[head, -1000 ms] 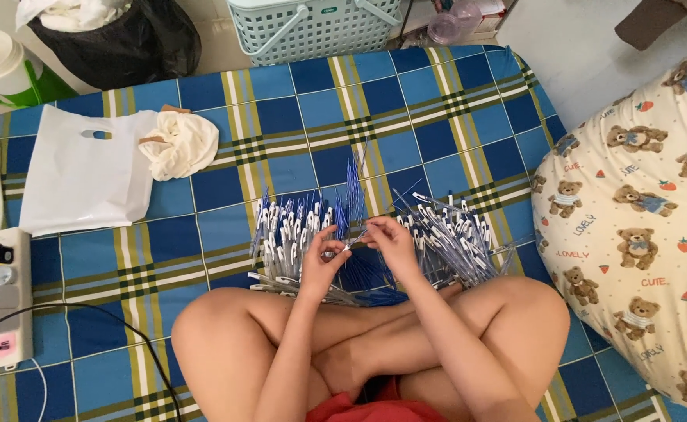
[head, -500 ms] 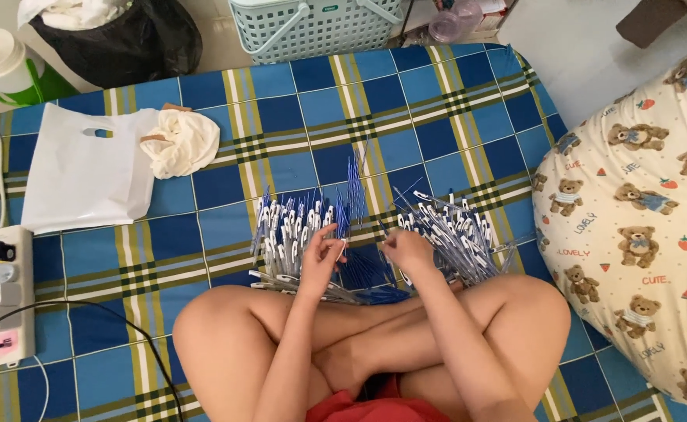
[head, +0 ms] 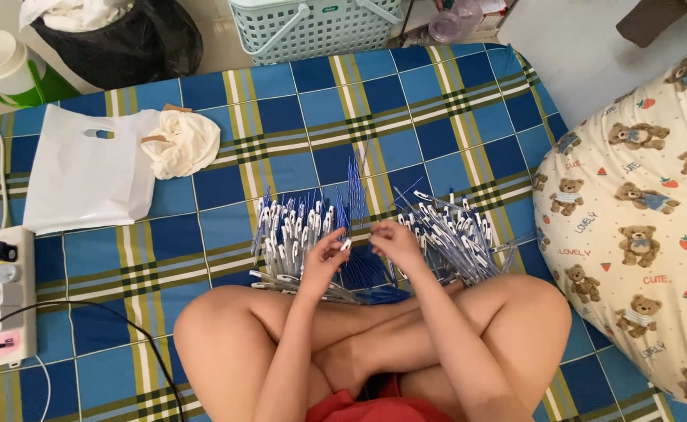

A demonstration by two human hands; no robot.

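On the blue plaid mat [head: 453, 101], pen piles [head: 296, 230] flank both hands [head: 363, 250], fingers pinching one small pen part [head: 346, 244].

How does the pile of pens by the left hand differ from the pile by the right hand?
The left pen pile lies in fairly neat rows, pens running roughly up and down the picture; the right pen pile is looser, its pens slanting and fanning outward. The left pile shows more white caps; the right shows more clear barrels. Both rest on the blue plaid mat, close to the left hand and right hand.

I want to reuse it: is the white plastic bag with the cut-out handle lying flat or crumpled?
Flat. The white plastic bag lies spread smooth on the blue checked mat.
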